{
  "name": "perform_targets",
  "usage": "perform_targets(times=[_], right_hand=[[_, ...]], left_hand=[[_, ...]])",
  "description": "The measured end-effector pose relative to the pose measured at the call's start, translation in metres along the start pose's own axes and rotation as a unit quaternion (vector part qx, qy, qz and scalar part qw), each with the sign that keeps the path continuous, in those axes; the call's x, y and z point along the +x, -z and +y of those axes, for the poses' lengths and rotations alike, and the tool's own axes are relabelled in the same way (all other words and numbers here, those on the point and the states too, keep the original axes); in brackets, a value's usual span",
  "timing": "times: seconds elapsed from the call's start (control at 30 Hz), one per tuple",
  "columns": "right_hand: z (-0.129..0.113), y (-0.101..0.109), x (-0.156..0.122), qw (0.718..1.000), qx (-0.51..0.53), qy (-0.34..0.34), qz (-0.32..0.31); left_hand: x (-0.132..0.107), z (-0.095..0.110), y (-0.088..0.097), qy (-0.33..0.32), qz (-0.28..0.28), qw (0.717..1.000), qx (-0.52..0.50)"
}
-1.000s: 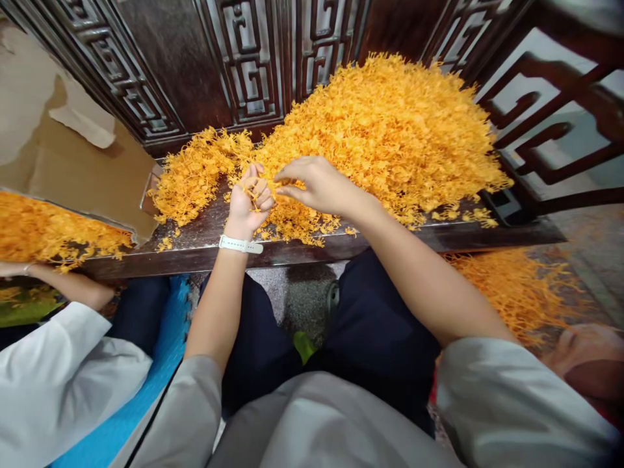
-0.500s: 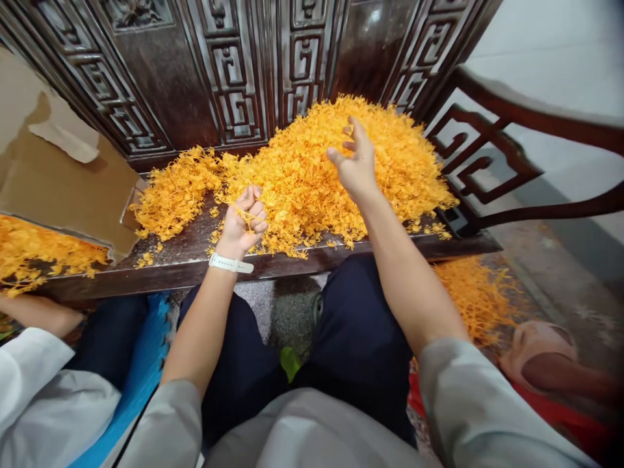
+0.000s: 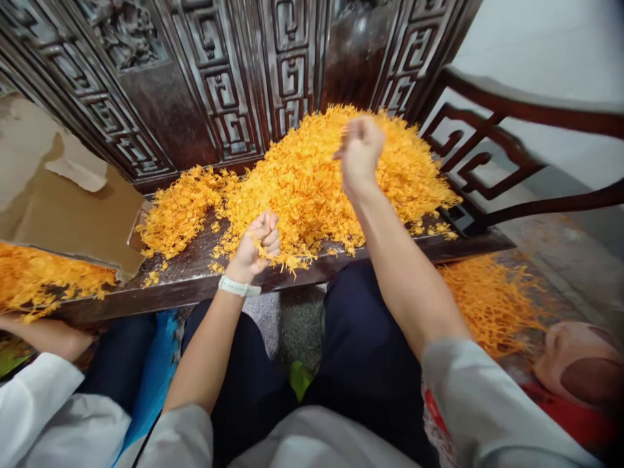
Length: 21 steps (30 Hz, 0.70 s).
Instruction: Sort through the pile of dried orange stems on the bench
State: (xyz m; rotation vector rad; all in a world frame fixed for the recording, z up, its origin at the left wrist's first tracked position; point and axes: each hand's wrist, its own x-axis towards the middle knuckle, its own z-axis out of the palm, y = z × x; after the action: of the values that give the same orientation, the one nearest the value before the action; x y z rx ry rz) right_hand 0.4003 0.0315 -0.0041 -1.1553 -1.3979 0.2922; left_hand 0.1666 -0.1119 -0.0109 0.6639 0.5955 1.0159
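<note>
A large heap of orange, stringy, flower-like pieces (image 3: 302, 175) lies on the dark wooden bench in front of me. My left hand (image 3: 259, 246), with a white band at the wrist, is closed at the heap's near left edge. A thin orange piece (image 3: 263, 250) shows between its curled fingers. Above the right part of the heap, my right hand (image 3: 361, 153) is blurred, its fingers curled in. What it grips, if anything, is hidden. A smaller pile of the same pieces (image 3: 178, 208) lies left of my left hand.
A torn cardboard box (image 3: 88, 214) stands on the bench (image 3: 185, 260) at left, with more orange pieces beside it. Behind rises a carved backrest (image 3: 219, 84); an armrest (image 3: 536, 117) bounds the right. A co-worker's sleeve (image 3: 39, 403) is at lower left. Longer orange strands (image 3: 487, 299) lie low at right.
My right hand has gone from spread fingers to curled ones, staying over the heap. My left hand stays closed on the orange piece. The view has shifted slightly.
</note>
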Motion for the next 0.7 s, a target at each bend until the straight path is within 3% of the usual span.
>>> perform_targets(times=[0.03,0.13,0.2,0.3,0.43,0.5,0.6,0.7], right_hand=[[0.015,0.010,0.010,0.999,-0.026,-0.021,0.042],[0.036,0.030,0.015,0.994,-0.104,-0.035,0.000],[0.026,0.033,0.002,0.989,-0.137,-0.016,-0.051],[-0.016,0.030,-0.018,0.983,-0.102,0.068,-0.140],[-0.069,0.042,-0.036,0.933,-0.036,0.140,-0.329],[-0.078,0.057,-0.040,0.917,-0.058,0.147,-0.365],[-0.074,0.088,-0.037,0.931,-0.095,0.133,-0.327],[-0.066,0.124,-0.036,0.959,-0.052,0.071,-0.268]], left_hand=[[0.001,-0.001,0.000,-0.006,0.007,1.000,-0.004],[0.010,0.002,0.006,-0.047,0.073,0.996,-0.033],[0.018,0.008,0.008,-0.080,0.103,0.989,-0.062],[0.032,0.019,0.001,-0.107,0.103,0.984,-0.094],[0.052,0.032,-0.038,-0.106,0.051,0.988,-0.098],[0.062,0.038,-0.065,-0.100,0.021,0.991,-0.087],[0.071,0.044,-0.102,-0.088,0.004,0.994,-0.064],[0.073,0.041,-0.128,-0.105,-0.010,0.994,-0.032]])
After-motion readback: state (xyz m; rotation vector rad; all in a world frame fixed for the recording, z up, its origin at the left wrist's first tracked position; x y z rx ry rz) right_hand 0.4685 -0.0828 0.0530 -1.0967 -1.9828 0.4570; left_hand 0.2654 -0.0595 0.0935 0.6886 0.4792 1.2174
